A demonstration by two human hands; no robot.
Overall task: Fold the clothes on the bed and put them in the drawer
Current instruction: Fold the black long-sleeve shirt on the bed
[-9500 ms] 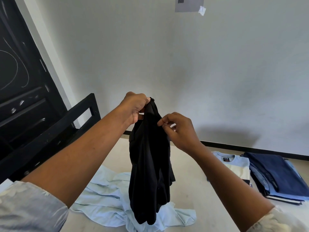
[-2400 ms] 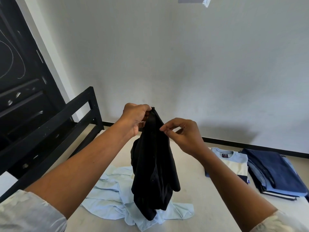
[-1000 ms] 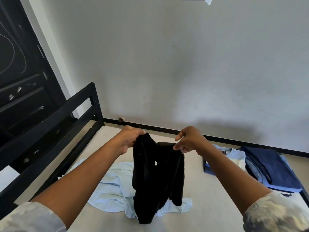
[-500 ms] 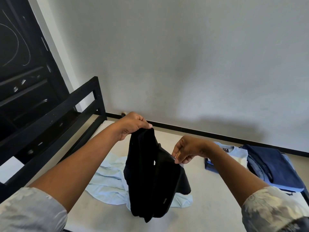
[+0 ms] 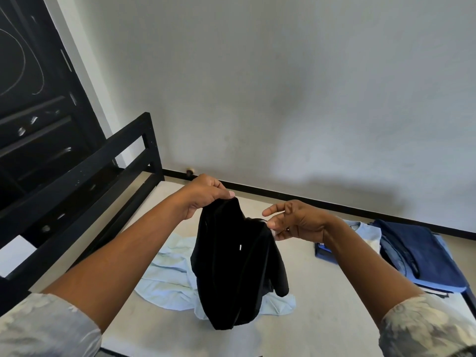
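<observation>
Black garment (image 5: pixel 233 274) hanging bunched above the bed (image 5: pixel 322 318), crumpled light-blue shirt (image 5: pixel 170 282) beneath, folded clothes (image 5: pixel 417 253) stacked right

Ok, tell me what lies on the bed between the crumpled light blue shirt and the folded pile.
In the head view, only bare mattress lies between the light blue shirt and the folded pile; the black garment hangs above the shirt's edge.

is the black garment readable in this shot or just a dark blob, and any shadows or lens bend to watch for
Head view: the black garment is nearly a flat dark mass, its folds barely readable, with only its outline and a tiny white fleck clear. Head view: a soft broad shadow falls on the wall above the bed. Head view: wide-angle bend curves the bed frame and stretches both forearms at the edges.
</observation>
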